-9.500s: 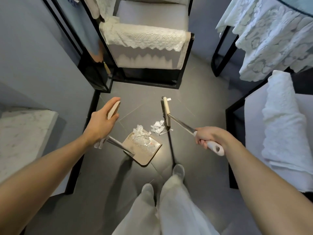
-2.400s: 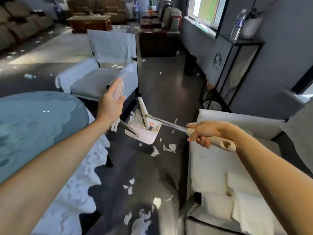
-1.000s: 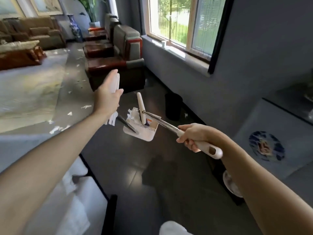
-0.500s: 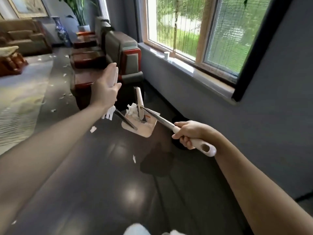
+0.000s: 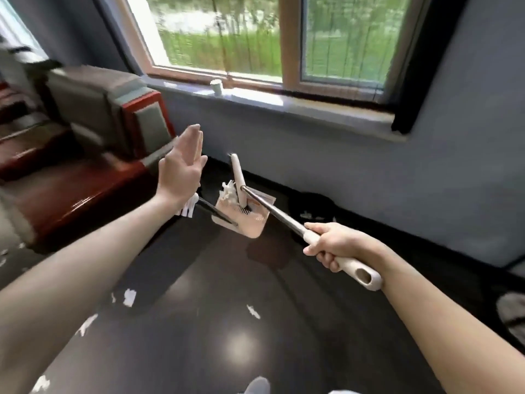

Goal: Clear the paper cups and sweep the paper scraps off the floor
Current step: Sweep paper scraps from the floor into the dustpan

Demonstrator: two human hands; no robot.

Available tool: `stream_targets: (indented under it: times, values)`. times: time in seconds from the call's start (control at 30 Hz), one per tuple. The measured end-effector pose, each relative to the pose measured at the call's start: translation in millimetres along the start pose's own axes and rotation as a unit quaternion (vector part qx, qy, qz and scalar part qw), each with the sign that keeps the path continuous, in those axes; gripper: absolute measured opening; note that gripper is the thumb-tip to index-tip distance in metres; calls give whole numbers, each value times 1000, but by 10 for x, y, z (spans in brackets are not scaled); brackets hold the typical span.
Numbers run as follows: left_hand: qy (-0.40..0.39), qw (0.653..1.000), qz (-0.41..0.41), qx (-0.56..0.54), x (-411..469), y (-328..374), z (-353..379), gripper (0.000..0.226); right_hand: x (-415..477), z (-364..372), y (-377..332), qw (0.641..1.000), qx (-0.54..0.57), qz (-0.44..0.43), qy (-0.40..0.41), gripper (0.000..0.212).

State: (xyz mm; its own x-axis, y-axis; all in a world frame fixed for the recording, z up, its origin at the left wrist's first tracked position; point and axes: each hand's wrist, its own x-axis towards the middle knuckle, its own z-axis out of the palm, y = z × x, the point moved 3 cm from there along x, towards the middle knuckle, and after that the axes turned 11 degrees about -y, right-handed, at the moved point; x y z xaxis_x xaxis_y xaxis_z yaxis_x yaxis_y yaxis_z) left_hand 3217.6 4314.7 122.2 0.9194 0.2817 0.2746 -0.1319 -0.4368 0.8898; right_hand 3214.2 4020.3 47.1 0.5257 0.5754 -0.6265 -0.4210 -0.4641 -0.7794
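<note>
Dark floor (image 5: pixel 199 322) under a window (image 5: pixel 227 38); left hand (image 5: pixel 180 169) grips the dustpan (image 5: pixel 250 224) by its handle, right hand (image 5: pixel 335 247) grips the broom (image 5: pixel 272 209), pinning featherlight paper scraps (image 5: pixel 228 194) likely to flutter out.

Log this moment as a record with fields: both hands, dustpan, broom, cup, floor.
left hand: holds the dustpan's handle
right hand: grips the broom's handle
dustpan: raised off the floor, white scraps inside
broom: head tucked into the dustpan
cup: upright on the windowsill, not yet cleared
floor: dark and glossy, with more scraps lying unswept below the left arm
</note>
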Motion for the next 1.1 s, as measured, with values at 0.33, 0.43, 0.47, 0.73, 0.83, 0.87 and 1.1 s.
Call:
stream_targets:
  times: [0.33, 0.43, 0.47, 0.73, 0.83, 0.87, 1.1]
  values:
    - [-113, 993, 4, 23, 803, -591, -525, 53, 535, 1120, 20, 981, 163, 37, 97, 77]
    - [-123, 992, 4, -5, 823, -687, -600, 53, 617, 1396, 196, 981, 142, 60, 118, 78]
    - [-128, 992, 9, -4, 828, -710, -591, 54, 633, 1486, 283, 981, 134, 76, 122, 78]
    - [-191, 981, 9, -38, 925, -964, -743, 55, 705, 2398, 681, 955, 114, 142, 235, 83]
    - [-226, 972, 40, -50, 1135, -1085, -809, 56, 845, 2544, 519, 944, 131, 149, 264, 82]
    - [-239, 968, 52, -52, 1242, -1138, -829, 56, 917, 2562, 440, 942, 131, 149, 270, 82]
    - [-318, 938, 115, -81, 2249, -1349, -846, 57, 1780, 2483, -363, 920, 180, 100, 335, 74]
